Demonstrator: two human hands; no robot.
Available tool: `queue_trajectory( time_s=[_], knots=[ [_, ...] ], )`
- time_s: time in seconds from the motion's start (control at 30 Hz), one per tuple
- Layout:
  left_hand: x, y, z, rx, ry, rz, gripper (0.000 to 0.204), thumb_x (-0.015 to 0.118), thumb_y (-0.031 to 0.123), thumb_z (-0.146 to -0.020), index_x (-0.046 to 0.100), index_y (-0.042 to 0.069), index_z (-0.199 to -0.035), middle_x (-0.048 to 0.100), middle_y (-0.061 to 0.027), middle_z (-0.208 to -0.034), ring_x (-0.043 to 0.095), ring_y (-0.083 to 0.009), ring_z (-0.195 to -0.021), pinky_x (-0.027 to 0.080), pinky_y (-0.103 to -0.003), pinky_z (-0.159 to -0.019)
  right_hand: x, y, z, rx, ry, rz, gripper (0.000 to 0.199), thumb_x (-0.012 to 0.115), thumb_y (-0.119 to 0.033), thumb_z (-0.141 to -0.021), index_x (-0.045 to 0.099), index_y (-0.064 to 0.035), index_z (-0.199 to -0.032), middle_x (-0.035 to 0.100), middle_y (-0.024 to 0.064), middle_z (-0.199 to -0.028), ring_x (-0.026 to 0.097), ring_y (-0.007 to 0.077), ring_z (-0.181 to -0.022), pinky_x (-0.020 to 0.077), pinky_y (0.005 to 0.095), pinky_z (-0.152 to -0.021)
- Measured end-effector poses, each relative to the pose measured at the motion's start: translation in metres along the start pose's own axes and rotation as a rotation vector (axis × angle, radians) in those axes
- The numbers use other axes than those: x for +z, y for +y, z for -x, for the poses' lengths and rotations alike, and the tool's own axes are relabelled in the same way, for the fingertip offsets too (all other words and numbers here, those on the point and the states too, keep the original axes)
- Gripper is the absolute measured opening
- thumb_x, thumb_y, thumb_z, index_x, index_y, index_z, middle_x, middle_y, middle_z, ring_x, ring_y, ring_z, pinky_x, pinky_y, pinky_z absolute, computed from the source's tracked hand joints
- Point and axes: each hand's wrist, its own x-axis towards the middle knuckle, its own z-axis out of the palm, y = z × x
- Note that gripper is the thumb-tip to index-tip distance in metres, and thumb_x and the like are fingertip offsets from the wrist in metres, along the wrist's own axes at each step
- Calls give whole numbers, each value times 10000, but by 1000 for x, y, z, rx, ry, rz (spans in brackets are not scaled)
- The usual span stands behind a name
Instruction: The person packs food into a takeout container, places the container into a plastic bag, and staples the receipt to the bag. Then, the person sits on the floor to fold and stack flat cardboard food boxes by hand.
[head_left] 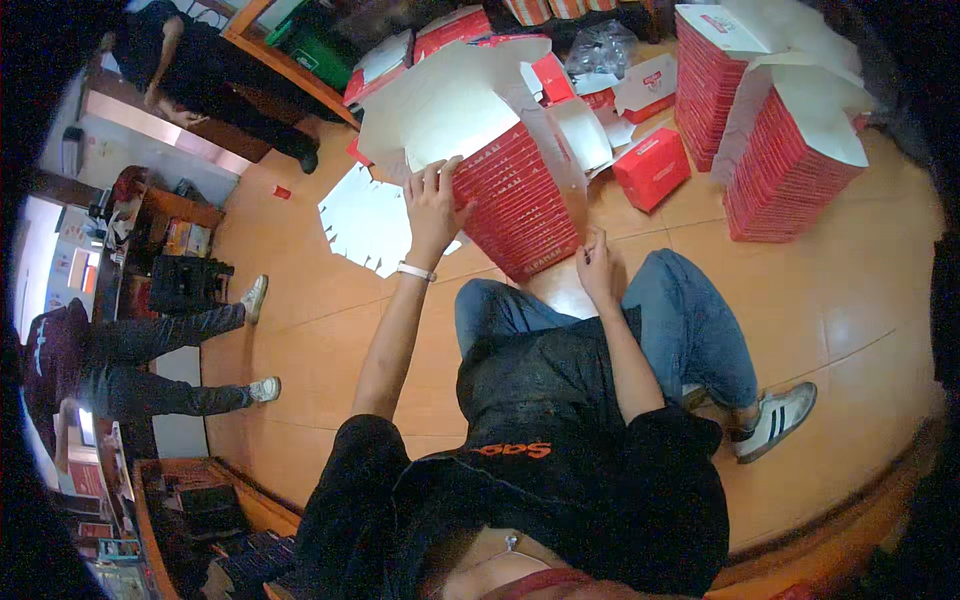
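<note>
A tall stack of folded red cartons (515, 205) with white flaps stands tilted on the floor in front of my knees. My left hand (432, 200) grips the stack's left edge, fingers over the corner and thumb on the red side. Close to the lower right corner of the stack is my right hand (597, 268), its fingers curled; whatever they may hold is too small to make out. White sheet pieces with notched edges (365, 220) lie on the floor left of the stack, partly behind my left forearm.
Two more carton stacks (795, 165) (708, 95) stand at the right. A made-up red box (652, 170) and loose cartons lie behind the main stack, near a clear plastic bag (600, 48). People stand at the far left (170, 360) and upper left (200, 75), beside shelving (185, 215).
</note>
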Motion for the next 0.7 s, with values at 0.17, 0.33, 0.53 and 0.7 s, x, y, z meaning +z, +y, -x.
queue_trajectory(
  time_s=[0.17, 0.33, 0.53, 0.7],
  knots=[
    [0, 0, -1, 17, 1, 8, 694, 747, 174, -532, 444, 129, -1155, 480, -70, -1017, 435, -256, -948, 313, -389, -869, 20, -62, 8, -206, -244, -28, 583, 531, -108, -757, 319, -200, -1292, 575, 161, -733, 567, 297, -619, 448, 408, -545],
    [-3, 1, -1, 13, -40, 17, 692, 747, 178, -523, 446, 125, -1145, 479, -71, -1011, 432, -261, -948, 315, -390, -866, 46, -95, -8, -302, -266, 252, 634, 499, -143, -757, 254, -267, -1329, 575, 182, -686, 563, 346, -582, 458, 453, -542],
    [1, 0, -1, 10, -29, 39, 676, 737, 196, -539, 446, 123, -1145, 475, -74, -1021, 417, -266, -943, 317, -398, -865, 44, -90, -7, -295, -199, 205, 657, 506, -143, -755, 229, -272, -1336, 573, 197, -673, 559, 369, -563, 450, 481, -523],
    [5, 1, 0, 2, 19, 46, 661, 730, 201, -553, 446, 123, -1144, 475, -74, -1019, 414, -266, -939, 315, -396, -866, 44, -86, -5, -258, -239, 197, 650, 510, -131, -751, 234, -244, -1329, 584, 205, -769, 568, 375, -615, 453, 484, -573]
  ],
)
